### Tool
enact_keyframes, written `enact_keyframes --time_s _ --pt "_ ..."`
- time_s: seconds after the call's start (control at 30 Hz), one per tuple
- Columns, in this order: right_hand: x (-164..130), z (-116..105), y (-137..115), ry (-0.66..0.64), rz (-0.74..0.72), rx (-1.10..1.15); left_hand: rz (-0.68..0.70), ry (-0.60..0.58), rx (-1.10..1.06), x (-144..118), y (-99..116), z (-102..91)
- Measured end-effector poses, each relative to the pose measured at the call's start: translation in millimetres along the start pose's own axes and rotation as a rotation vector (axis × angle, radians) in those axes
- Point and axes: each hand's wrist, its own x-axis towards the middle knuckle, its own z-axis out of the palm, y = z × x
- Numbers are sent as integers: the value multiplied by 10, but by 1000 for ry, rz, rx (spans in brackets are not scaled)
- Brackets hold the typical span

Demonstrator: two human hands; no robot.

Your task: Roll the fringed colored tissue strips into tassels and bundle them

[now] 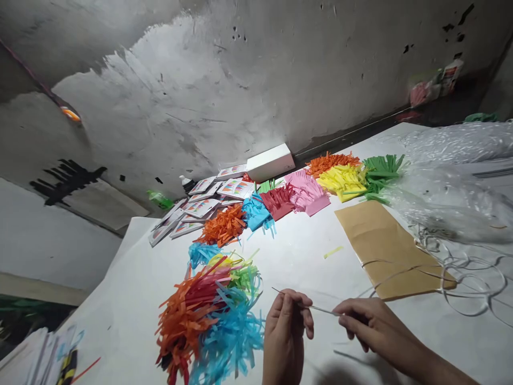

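Observation:
A thin white cord runs between my two hands above the white tabletop. My left hand pinches it between thumb and fingers, and a short thin end sticks out to the left. At the other side my right hand grips the cord with thumb and forefinger. Just left of my left hand lies a heap of fringed paper tassels, with orange and blue strands in front. Loose loops of white cord lie to the right, partly over a brown envelope.
Fringed paper bundles line the back: orange, dark red, pink, yellow and green. Behind them are stacked printed packets and a white box near the wall. Clear plastic bags fill the right side.

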Motion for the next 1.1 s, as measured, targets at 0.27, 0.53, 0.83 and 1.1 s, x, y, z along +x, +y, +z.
enact_keyframes --time_s 0.27,0.53,0.83,1.1 --pt "-207 -158 194 303 -304 -285 -55 -22 -28 48 -45 104" --pt "-107 142 269 215 -292 -261 -74 -75 -48 54 -74 203" --pt "-16 144 112 124 -238 -169 -83 -78 -49 32 1 232" --pt "53 3 16 149 -257 -143 -84 -114 -23 66 55 241"
